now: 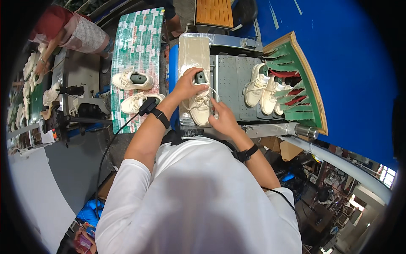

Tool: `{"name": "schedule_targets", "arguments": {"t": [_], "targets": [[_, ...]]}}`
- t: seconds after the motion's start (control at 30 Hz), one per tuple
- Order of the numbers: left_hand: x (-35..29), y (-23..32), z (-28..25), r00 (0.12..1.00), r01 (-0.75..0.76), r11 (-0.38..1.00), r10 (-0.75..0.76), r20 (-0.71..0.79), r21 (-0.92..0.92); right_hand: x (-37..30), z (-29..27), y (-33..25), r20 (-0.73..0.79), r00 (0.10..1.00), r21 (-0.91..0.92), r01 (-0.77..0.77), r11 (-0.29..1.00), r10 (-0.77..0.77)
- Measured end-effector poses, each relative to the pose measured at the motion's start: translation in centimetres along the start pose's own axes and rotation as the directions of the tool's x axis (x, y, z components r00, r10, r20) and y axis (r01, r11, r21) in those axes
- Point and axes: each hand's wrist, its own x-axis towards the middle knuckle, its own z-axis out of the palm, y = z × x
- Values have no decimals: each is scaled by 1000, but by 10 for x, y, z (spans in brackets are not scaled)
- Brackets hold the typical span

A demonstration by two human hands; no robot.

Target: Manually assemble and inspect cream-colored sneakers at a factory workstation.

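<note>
A cream lace-up sneaker [199, 111] with a dark green shoe last in its opening lies on a tan board, toe toward me. My left hand [188, 86] is closed around its heel end, thumb and fingers on either side of the collar. Beside the sneaker's right edge, my right hand [224, 118] has its fingers bent together at a loose cream shoelace [214, 92], which runs from the shoe to the fingertips. The fingertips partly hide the lace's end.
Two cream sneakers [133, 79] rest on a green-and-white patterned board at left. Several more sneakers [255, 86] sit on a grey perforated conveyor, before a blue machine's opening with torn green flaps [311, 80]. Another person [69, 29] reaches toward shoes at far left.
</note>
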Motion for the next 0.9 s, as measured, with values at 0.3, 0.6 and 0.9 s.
{"name": "schedule_targets", "arguments": {"t": [0.3,0.6,0.9], "targets": [[-2,-9,3,1000,-17,1000,17,-9,-21,3,9,3,-92,991,215,-77,973,99],[1,-10,-4,1000,13,996,-11,21,-83,-19,-22,-37,58,992,-210,121,970,-111],[6,-12,-1,1000,9,1000,-9,30,-25,14,-16,-34,38,962,-439,258,861,-269]]}}
